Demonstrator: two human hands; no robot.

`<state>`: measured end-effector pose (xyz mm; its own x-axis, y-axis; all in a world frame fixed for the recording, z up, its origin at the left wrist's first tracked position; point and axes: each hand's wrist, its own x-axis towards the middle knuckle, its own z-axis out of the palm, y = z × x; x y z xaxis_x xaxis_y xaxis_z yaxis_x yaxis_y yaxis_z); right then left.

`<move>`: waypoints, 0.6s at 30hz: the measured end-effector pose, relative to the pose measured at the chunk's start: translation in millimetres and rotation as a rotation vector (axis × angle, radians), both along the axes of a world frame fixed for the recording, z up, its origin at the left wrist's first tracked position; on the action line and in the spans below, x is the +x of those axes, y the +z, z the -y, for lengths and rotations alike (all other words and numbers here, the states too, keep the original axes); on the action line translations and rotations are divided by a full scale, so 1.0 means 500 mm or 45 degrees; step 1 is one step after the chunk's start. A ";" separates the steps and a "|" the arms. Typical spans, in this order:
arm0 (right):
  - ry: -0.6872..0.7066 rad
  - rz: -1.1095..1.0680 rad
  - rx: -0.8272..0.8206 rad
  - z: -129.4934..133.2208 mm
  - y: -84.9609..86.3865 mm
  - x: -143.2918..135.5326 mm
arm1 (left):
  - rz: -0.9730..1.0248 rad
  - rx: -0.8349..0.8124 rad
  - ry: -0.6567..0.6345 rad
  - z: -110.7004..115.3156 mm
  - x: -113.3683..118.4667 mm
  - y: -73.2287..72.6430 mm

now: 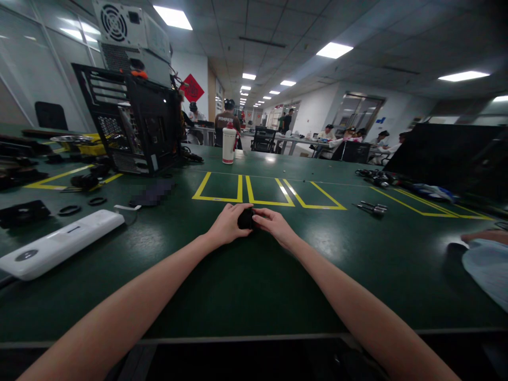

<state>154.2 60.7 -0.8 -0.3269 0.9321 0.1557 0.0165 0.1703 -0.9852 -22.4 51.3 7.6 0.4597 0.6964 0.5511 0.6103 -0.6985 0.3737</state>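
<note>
Between my two hands is a small black object [245, 219], round-looking, its exact kind not clear. My left hand [229, 224] wraps its thumb and fingers around the object's left side. From the right, my right hand [274, 224] touches it with fingertips pinched together. Both hands are low over the green table [222, 286], just in front of the yellow tape outlines [270, 202]. Fingers hide part of the object.
To the left lie a white power strip [67, 243], black rings [70, 210] and a black part [24, 213]. Behind stands an open computer case [135, 121] with power supplies [130, 29] on top. A white cup [228, 144] is at the back; screwdriver-like tools [372, 208] lie right.
</note>
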 end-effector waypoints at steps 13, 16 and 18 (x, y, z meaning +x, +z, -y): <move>-0.091 0.016 0.163 0.002 -0.001 -0.006 | 0.017 0.040 -0.022 -0.005 0.000 -0.004; -0.081 0.079 0.125 -0.002 -0.002 -0.004 | 0.004 0.027 -0.008 -0.004 -0.001 -0.004; -0.038 0.091 0.130 -0.002 -0.003 -0.001 | 0.000 0.021 -0.007 -0.003 -0.001 -0.003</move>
<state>153.5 61.7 -2.2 -0.3129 0.9222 0.2273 0.0925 0.2678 -0.9590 -22.7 53.0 6.1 0.4635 0.6846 0.5625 0.6066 -0.7079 0.3617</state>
